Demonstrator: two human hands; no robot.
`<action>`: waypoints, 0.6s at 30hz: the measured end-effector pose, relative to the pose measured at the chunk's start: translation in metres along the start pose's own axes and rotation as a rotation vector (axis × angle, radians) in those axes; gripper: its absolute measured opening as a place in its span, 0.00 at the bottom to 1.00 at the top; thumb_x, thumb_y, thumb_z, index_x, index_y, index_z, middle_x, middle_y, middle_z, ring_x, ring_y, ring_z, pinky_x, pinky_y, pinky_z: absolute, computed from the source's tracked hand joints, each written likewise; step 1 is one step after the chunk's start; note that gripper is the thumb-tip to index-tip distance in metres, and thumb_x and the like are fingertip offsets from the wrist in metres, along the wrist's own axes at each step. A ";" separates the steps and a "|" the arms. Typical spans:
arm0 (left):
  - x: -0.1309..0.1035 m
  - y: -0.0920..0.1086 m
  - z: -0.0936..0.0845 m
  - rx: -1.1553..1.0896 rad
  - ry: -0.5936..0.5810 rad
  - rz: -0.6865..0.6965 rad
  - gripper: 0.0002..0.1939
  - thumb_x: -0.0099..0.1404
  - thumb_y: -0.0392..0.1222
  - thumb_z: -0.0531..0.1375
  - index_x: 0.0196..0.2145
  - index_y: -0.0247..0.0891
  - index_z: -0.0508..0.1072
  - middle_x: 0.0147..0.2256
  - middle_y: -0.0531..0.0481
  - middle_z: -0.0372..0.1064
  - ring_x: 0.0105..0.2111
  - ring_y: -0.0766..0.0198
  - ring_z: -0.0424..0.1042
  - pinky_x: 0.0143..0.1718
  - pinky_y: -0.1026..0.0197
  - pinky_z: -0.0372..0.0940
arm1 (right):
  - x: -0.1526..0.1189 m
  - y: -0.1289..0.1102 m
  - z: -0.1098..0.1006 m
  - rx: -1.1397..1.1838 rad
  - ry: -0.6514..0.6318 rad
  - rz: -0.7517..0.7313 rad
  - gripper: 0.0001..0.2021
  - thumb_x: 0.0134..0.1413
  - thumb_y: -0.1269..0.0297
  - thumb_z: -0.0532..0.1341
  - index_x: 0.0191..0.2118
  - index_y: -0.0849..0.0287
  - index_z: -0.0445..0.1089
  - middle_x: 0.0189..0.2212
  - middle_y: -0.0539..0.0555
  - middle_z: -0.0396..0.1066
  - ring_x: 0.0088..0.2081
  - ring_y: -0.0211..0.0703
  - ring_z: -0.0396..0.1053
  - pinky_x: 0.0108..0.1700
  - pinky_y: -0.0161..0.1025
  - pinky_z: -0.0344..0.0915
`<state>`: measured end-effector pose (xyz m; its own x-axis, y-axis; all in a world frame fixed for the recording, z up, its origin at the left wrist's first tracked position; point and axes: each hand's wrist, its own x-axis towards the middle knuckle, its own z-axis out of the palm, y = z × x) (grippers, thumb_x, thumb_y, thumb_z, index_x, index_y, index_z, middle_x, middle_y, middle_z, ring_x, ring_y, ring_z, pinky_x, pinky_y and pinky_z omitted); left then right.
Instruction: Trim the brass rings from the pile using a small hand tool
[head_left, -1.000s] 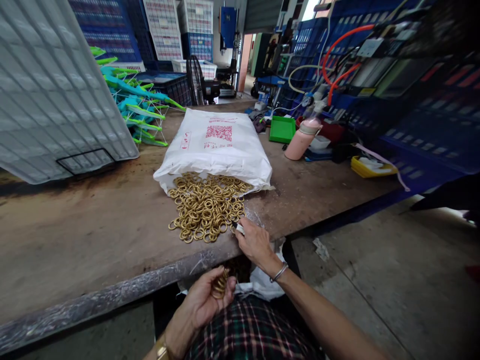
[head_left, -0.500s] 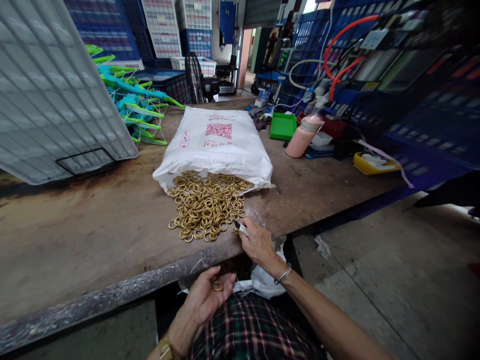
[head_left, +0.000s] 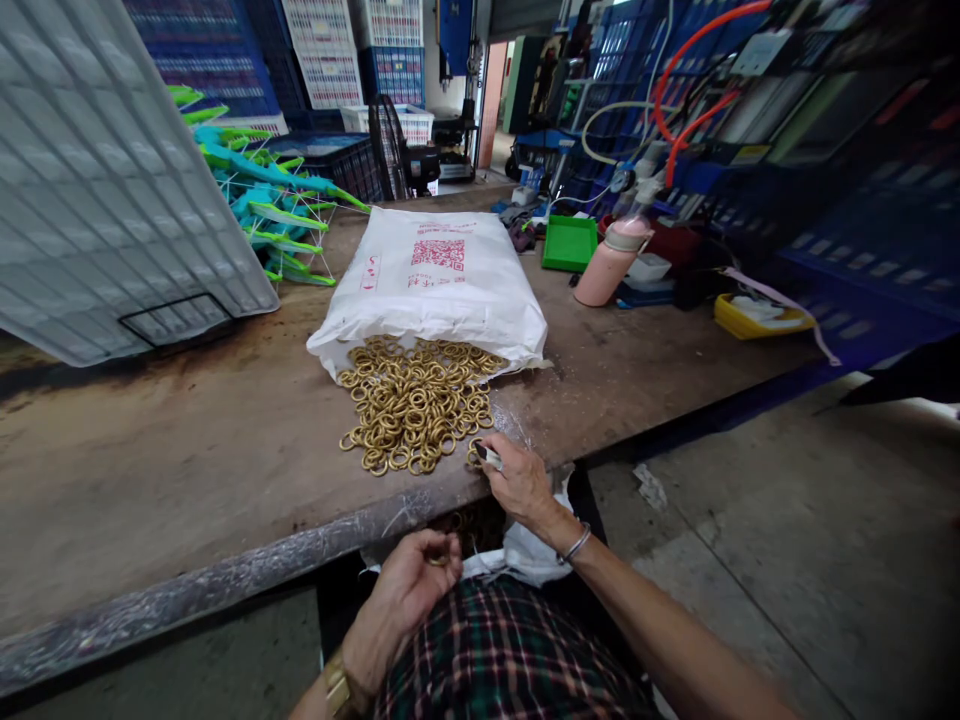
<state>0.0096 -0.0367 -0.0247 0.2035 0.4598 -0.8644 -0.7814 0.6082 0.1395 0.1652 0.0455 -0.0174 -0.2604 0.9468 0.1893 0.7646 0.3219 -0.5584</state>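
Observation:
A heap of gold-coloured rings [head_left: 414, 410] spills out of the mouth of a white sack [head_left: 450, 285] onto the table. My right hand [head_left: 517, 482] is closed on a small white tool with a dark tip [head_left: 491, 457], whose exact kind I cannot make out. Its tip is at a gold ring at the right edge of the heap. Below the table edge, my left hand [head_left: 416, 575] is palm up with curled fingers around one gold ring [head_left: 437, 560]. Behind it, an open white bag [head_left: 529, 552] sits at my lap, with dim ring shapes inside.
A large pale plastic crate [head_left: 142, 200] stands tilted at the left, beside green and blue plastic pieces [head_left: 277, 215]. Toward the right are a green tray [head_left: 568, 243], a pink bottle [head_left: 609, 268] and a yellow dish [head_left: 761, 318]. The wooden table's front edge [head_left: 247, 570] is wrapped in scuffed film.
The fingers of my left hand have curled in further around the ring. My right hand stays at the heap's edge with the tool, nearly unmoved. The view has shifted slightly.

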 end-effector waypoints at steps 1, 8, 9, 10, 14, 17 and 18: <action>0.000 -0.001 0.000 -0.007 0.023 0.009 0.12 0.53 0.19 0.48 0.30 0.34 0.60 0.26 0.48 0.64 0.23 0.68 0.70 0.23 0.67 0.68 | 0.000 0.000 0.000 -0.005 -0.009 0.000 0.09 0.52 0.71 0.54 0.38 0.57 0.67 0.32 0.51 0.73 0.33 0.42 0.69 0.35 0.34 0.57; 0.003 -0.005 0.000 -0.013 0.136 0.020 0.23 0.44 0.15 0.44 0.38 0.27 0.61 0.39 0.35 0.65 0.36 0.58 0.74 0.31 0.64 0.72 | 0.000 -0.002 -0.001 -0.033 -0.039 0.031 0.09 0.49 0.71 0.55 0.38 0.56 0.68 0.31 0.51 0.73 0.32 0.42 0.69 0.34 0.34 0.57; 0.003 -0.005 0.000 -0.009 0.140 0.015 0.23 0.45 0.15 0.44 0.39 0.26 0.61 0.40 0.34 0.66 0.36 0.57 0.74 0.31 0.64 0.72 | 0.000 -0.003 -0.001 -0.029 -0.040 0.031 0.09 0.49 0.71 0.55 0.38 0.56 0.68 0.31 0.52 0.73 0.32 0.42 0.69 0.34 0.34 0.57; 0.002 -0.005 0.000 -0.006 0.141 0.011 0.23 0.46 0.15 0.45 0.40 0.25 0.61 0.40 0.32 0.66 0.36 0.57 0.74 0.31 0.64 0.72 | 0.000 -0.003 -0.002 -0.024 -0.040 0.030 0.09 0.49 0.71 0.55 0.38 0.57 0.68 0.30 0.52 0.73 0.32 0.42 0.69 0.34 0.34 0.57; -0.007 -0.004 0.000 0.041 0.108 0.014 0.15 0.54 0.18 0.48 0.38 0.25 0.64 0.36 0.34 0.70 0.32 0.57 0.75 0.29 0.61 0.71 | 0.000 -0.002 -0.002 0.020 -0.038 0.010 0.10 0.49 0.72 0.55 0.38 0.57 0.68 0.32 0.52 0.73 0.34 0.43 0.69 0.36 0.34 0.58; -0.020 -0.004 0.001 0.197 -0.042 0.083 0.07 0.58 0.25 0.54 0.35 0.25 0.69 0.30 0.37 0.71 0.27 0.60 0.74 0.25 0.63 0.69 | -0.001 0.000 -0.002 0.113 -0.037 -0.046 0.10 0.48 0.73 0.55 0.38 0.57 0.67 0.34 0.52 0.72 0.36 0.42 0.68 0.38 0.35 0.59; -0.024 -0.004 0.002 0.266 -0.103 0.137 0.05 0.59 0.28 0.56 0.34 0.26 0.70 0.29 0.39 0.72 0.25 0.62 0.73 0.23 0.65 0.68 | -0.002 0.000 -0.002 0.159 -0.036 -0.065 0.10 0.49 0.73 0.54 0.38 0.57 0.67 0.34 0.52 0.72 0.36 0.42 0.68 0.39 0.34 0.60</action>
<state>0.0093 -0.0487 -0.0038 0.1764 0.6041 -0.7771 -0.6270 0.6776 0.3844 0.1671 0.0431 -0.0160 -0.3288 0.9226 0.2018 0.6436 0.3753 -0.6670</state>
